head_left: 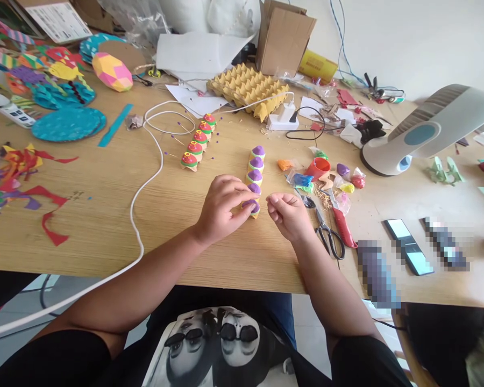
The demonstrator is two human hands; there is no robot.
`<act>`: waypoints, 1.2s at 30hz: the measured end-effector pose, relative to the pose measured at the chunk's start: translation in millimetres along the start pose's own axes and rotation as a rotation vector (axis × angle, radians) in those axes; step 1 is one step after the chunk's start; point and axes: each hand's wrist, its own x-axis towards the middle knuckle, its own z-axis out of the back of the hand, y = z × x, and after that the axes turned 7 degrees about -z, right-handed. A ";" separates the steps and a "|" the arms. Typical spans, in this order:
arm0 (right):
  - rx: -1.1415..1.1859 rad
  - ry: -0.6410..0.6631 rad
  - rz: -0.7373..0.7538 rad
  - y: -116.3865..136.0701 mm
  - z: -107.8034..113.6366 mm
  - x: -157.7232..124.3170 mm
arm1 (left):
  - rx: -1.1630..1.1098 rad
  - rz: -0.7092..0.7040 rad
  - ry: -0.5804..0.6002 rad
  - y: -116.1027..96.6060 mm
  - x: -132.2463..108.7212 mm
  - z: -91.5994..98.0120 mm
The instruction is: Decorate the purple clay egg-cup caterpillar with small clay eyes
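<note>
Head: purple mounds atop carton strip

The left hand partly hides the near end of the purple-topped row. Anything in the right hand is too small to tell. At near right, a dark object and a slab are blurred. Picture edges cut off the fan and white cable.

Forearms angled inward; left fingers half-curled, right fingers pinched together.
</note>
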 end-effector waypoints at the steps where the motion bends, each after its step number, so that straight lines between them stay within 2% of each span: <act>1: -0.018 0.008 -0.005 -0.1 0.2 -0.7 | -0.003 -0.002 0.004 -0.5 0.2 0.3; 7: -0.290 0.016 0.054 0.5 -5.7 -9.4 | -0.035 -0.017 0.008 -0.7 0.0 0.4; 15: -0.436 0.059 0.116 2.4 -5.2 -11.3 | -0.060 -0.031 0.003 1.8 -0.6 -1.6; 20: -0.326 0.126 0.073 -1.6 -0.3 -7.7 | -0.060 -0.017 -0.003 1.3 0.2 0.0; 25: -0.236 0.099 0.045 -2.4 -2.0 -7.4 | -0.033 0.037 0.021 0.7 0.4 0.8; 36: -0.352 0.119 0.085 4.5 -3.5 -12.4 | -0.059 -0.024 0.029 1.4 1.2 0.2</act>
